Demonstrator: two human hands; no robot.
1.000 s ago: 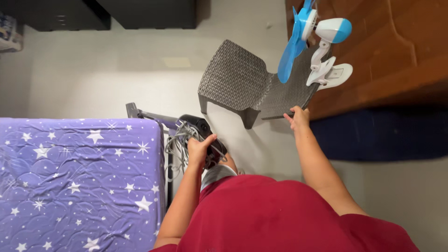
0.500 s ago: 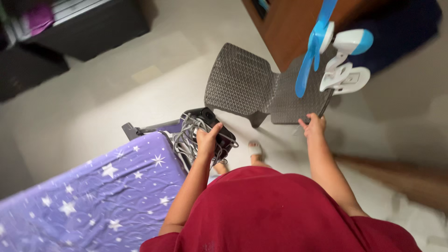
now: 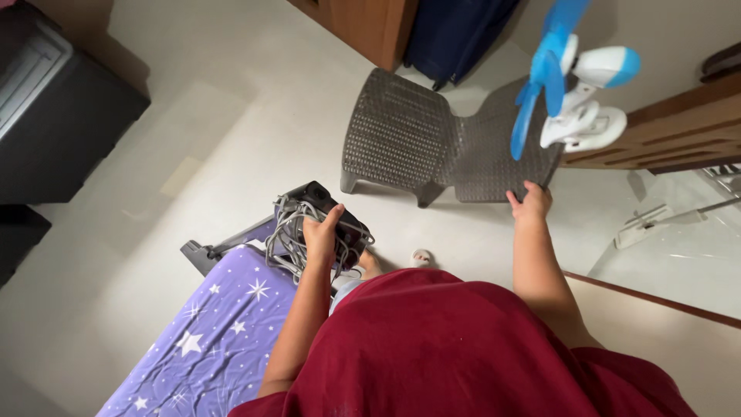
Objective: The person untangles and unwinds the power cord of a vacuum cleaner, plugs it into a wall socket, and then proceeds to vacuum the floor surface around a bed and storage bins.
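Observation:
My left hand (image 3: 318, 234) grips a black device wound with grey cable (image 3: 312, 225), held above the corner of a bed with a purple star-print sheet (image 3: 204, 337). My right hand (image 3: 530, 202) holds the top edge of the backrest of a dark grey woven-pattern plastic chair (image 3: 417, 141) standing on the pale floor. A blue and white clip-on fan (image 3: 575, 85) hangs close to the camera, in front of the chair's backrest.
A grey metal bed-frame bar (image 3: 225, 245) juts out at the bed's corner. Wooden furniture (image 3: 370, 23) and a dark blue cloth (image 3: 455, 31) stand behind the chair, a wooden desk edge (image 3: 664, 127) at right, black cabinets (image 3: 54, 116) at left. My foot (image 3: 421, 255) shows below.
My view has swung round, so bed and furniture shifted in frame. The chair has turned with my right hand on its backrest. My left hand keeps its hold on the cabled device.

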